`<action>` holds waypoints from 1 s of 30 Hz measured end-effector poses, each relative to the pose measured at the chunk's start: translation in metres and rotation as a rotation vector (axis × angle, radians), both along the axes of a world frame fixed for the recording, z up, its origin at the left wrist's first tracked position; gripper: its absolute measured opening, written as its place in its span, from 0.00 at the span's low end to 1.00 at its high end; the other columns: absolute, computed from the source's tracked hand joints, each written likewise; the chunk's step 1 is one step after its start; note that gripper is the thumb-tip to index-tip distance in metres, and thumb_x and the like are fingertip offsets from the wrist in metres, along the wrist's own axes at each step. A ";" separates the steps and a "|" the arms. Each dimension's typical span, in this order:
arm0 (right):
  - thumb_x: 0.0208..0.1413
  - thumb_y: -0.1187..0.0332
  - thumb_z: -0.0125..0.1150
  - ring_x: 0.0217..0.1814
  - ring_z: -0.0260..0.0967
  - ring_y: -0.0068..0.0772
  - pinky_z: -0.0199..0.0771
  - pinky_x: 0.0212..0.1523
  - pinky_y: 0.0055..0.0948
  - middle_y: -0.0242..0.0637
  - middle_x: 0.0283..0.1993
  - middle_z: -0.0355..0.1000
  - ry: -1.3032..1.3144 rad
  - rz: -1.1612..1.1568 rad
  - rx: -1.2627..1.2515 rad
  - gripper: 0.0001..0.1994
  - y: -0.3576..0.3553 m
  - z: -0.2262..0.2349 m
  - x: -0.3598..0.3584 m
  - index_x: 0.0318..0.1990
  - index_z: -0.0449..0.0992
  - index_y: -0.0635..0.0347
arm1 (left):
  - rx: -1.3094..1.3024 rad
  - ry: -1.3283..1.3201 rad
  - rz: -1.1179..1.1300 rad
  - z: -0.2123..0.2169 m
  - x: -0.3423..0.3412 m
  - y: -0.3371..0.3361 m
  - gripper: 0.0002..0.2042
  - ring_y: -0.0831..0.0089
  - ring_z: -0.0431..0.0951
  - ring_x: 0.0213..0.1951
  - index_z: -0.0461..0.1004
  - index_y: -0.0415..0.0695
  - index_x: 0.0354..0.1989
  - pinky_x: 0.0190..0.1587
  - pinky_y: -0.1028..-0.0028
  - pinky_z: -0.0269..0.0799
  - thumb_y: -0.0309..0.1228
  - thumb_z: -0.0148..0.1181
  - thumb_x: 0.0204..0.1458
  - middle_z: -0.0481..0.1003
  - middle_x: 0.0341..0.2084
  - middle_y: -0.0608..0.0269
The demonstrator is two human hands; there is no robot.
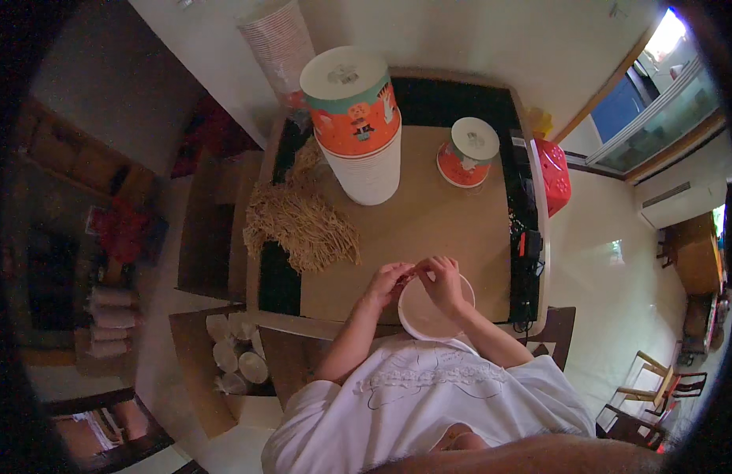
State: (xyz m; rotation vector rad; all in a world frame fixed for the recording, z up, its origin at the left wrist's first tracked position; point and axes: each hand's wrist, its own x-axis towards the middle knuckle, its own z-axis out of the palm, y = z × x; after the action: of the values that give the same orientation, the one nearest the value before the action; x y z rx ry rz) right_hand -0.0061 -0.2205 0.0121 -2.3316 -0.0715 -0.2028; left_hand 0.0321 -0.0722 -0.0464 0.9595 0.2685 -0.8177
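A white paper tub (427, 317) is tipped with its open mouth upward, close against my shirt at the table's near edge. My left hand (388, 283) is closed at the tub's far left rim, its fingers pinched. My right hand (442, 286) reaches across the mouth, and its fingertips meet the left ones at the rim. What the fingers pinch is too small to make out. Beyond my left hand lies a heap of tan twisted paper cords (307, 229). Past it stands a tall stack of paper tubs (366, 162), the top one printed orange and green.
A short orange-and-green paper tub (465, 162) stands upside down at the far right of the cardboard sheet (429, 221). A plastic-wrapped stack of cups (277, 49) leans by the wall. Black cables (525, 265) line the right edge. A carton (204, 363) holds several white tubs at lower left.
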 end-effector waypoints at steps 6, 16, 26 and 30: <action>0.42 0.70 0.56 0.36 0.63 0.34 0.56 0.43 0.36 0.30 0.30 0.69 -0.132 0.021 -0.106 0.02 0.002 -0.005 -0.005 0.26 0.72 0.51 | 0.011 0.038 0.004 0.001 -0.003 0.002 0.08 0.82 0.68 0.25 0.73 0.41 0.30 0.28 0.84 0.64 0.32 0.52 0.48 0.70 0.21 0.70; 0.39 0.73 0.58 0.35 0.65 0.31 0.58 0.42 0.33 0.29 0.29 0.70 -0.221 0.033 -0.152 0.06 0.003 -0.005 -0.009 0.28 0.74 0.52 | -0.074 0.132 0.042 -0.001 -0.008 0.004 0.07 0.82 0.68 0.21 0.73 0.40 0.30 0.24 0.83 0.64 0.29 0.50 0.49 0.70 0.20 0.69; 0.42 0.68 0.59 0.32 0.69 0.36 0.69 0.33 0.29 0.38 0.31 0.71 0.335 0.190 0.087 0.06 -0.020 -0.013 0.022 0.29 0.76 0.58 | 0.167 -0.118 -0.015 -0.010 -0.011 0.014 0.07 0.82 0.68 0.23 0.72 0.41 0.33 0.26 0.83 0.63 0.29 0.53 0.47 0.71 0.23 0.70; 0.41 0.67 0.60 0.30 0.69 0.33 0.69 0.32 0.28 0.38 0.29 0.71 0.481 0.199 0.093 0.06 -0.016 -0.020 0.027 0.28 0.76 0.57 | 0.208 -0.116 -0.081 -0.011 -0.010 0.016 0.07 0.80 0.71 0.27 0.71 0.42 0.33 0.32 0.81 0.66 0.29 0.54 0.46 0.73 0.27 0.69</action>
State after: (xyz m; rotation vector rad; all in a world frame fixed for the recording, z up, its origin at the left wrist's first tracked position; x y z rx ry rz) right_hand 0.0213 -0.2365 -0.0075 -2.2018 -0.0529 0.4432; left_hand 0.0222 -0.0560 -0.0575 1.2147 0.2184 -0.8153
